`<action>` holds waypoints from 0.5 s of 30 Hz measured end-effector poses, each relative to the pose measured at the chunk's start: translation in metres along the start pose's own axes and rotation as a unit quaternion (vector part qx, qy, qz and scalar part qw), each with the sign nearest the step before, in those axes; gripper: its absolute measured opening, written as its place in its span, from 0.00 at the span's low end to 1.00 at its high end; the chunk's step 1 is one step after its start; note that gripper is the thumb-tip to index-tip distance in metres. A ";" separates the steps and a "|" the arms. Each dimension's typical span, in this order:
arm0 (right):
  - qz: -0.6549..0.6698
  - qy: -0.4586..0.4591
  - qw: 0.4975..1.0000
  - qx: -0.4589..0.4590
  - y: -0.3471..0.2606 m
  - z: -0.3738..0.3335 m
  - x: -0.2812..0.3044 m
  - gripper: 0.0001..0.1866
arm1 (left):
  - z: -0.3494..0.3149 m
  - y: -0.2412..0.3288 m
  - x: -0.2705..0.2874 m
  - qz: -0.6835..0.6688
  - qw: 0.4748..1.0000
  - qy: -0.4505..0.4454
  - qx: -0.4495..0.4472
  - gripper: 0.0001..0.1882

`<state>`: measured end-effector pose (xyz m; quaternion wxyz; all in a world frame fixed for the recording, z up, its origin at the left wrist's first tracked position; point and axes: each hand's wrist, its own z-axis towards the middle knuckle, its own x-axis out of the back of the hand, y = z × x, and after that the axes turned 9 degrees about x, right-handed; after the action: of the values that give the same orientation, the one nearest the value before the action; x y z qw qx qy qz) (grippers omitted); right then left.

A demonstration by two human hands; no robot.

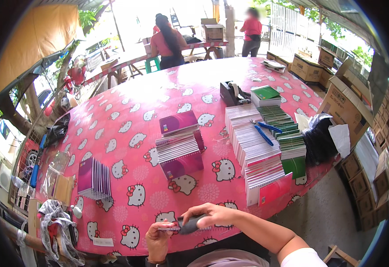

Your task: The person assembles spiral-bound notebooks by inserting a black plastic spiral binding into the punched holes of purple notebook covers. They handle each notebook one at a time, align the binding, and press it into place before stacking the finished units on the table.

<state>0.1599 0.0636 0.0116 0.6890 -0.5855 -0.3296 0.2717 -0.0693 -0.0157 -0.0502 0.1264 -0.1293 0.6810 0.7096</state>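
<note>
At the near edge of the table, my left hand [157, 239] is closed on a thin notebook [169, 228], seen nearly edge-on. Above its right side, my right hand [212, 215] curls around a dark grey piece [191, 224] whose kind I cannot make out. A thin spiral coil [219, 228] sticks out to the right below that hand. Farther in, purple spiral notebooks [182, 165] are stacked in front of me. More purple notebooks [94, 179] stand in a row to the left.
Long rows of spiral notebooks [250, 138] with white page edges lie at right, blue-handled pliers [264, 133] on top. Beside them are green notebooks [293, 167], a tape dispenser [234, 94] and black coils [319, 141]. Cardboard boxes [343, 104] line the right. Two people stand beyond the pink table [123, 171].
</note>
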 end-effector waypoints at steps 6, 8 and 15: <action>0.078 -0.004 0.997 0.002 0.007 0.004 0.000 0.28 | -0.001 -0.005 -0.003 -0.111 0.994 0.007 0.013 0.17; -0.117 -0.043 0.992 -0.001 0.003 0.010 -0.004 0.28 | -0.002 -0.009 -0.002 -0.140 0.990 0.014 0.015 0.19; -0.123 -0.003 0.992 -0.019 0.012 0.011 -0.008 0.30 | -0.001 -0.007 -0.006 -0.093 0.996 -0.003 -0.004 0.20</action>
<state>0.1462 0.0661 -0.0001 0.7048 -0.5530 -0.4060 0.1805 -0.0614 -0.0167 -0.0548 0.1936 -0.1907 0.6627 0.6978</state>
